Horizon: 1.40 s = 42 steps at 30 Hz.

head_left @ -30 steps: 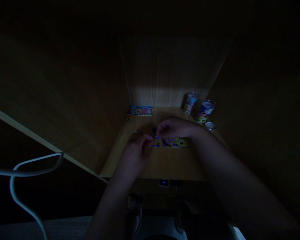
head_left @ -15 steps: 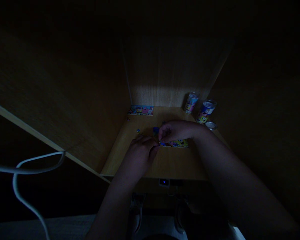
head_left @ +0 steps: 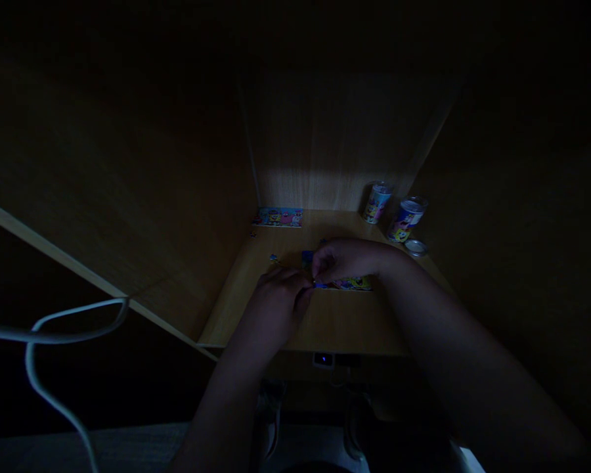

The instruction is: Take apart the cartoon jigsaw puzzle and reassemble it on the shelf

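While the puzzle lay beneath the right hand and left hand, whether either grip was closed was unclear.

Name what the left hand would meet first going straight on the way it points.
Most likely the right hand, whose fingertips are just ahead of the left hand; depth and any contact are unclear in this dimness, so the printed picture could come first.

The shelf leaves room before the printed strip. Two cans block back right — a panel bounds the left.
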Motion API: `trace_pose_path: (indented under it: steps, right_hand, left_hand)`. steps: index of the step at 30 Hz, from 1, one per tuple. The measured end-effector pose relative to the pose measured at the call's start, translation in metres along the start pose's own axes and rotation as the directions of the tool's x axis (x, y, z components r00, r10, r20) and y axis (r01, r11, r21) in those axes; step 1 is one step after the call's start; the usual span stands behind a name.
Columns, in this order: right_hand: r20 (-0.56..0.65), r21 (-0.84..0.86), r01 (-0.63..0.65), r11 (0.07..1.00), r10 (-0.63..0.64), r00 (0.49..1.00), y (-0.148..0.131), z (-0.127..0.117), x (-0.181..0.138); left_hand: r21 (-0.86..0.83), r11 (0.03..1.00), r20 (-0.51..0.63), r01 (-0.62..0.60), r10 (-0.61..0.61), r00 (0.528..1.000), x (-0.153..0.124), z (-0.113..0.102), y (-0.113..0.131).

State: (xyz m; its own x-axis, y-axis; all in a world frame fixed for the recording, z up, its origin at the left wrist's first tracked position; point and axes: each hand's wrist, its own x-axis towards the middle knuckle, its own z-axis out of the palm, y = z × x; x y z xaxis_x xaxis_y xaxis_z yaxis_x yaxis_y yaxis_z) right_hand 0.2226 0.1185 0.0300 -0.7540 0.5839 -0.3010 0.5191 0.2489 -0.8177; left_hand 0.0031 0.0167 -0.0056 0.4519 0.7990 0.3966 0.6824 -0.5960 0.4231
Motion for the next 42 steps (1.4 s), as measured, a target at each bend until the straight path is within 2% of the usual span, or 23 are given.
trace_pose_path:
  steps: [15, 33, 42]
  right_hand:
    - [0.026, 0.012, -0.001, 1.0, 0.001, 1.0, 0.0012, -0.0022, 0.0005]
    - [-0.053, -0.039, -0.007, 0.999, 0.005, 0.999, 0.0055, 0.0003, 0.0045]
    - [-0.043, -0.047, 0.011, 0.999, -0.013, 0.999, 0.0061, 0.0011, 0.0052]
  left_hand:
    - [0.028, 1.0, 0.005, -0.012, 0.012, 1.0, -0.0003, -0.0007, 0.0002]
    - [0.019, 1.0, -0.023, -0.004, 0.004, 1.0, -0.0009, 0.0, 0.0001]
    - [0.049, 0.999, -0.007, -0.011, 0.012, 1.0, -0.0004, -0.0007, 0.001]
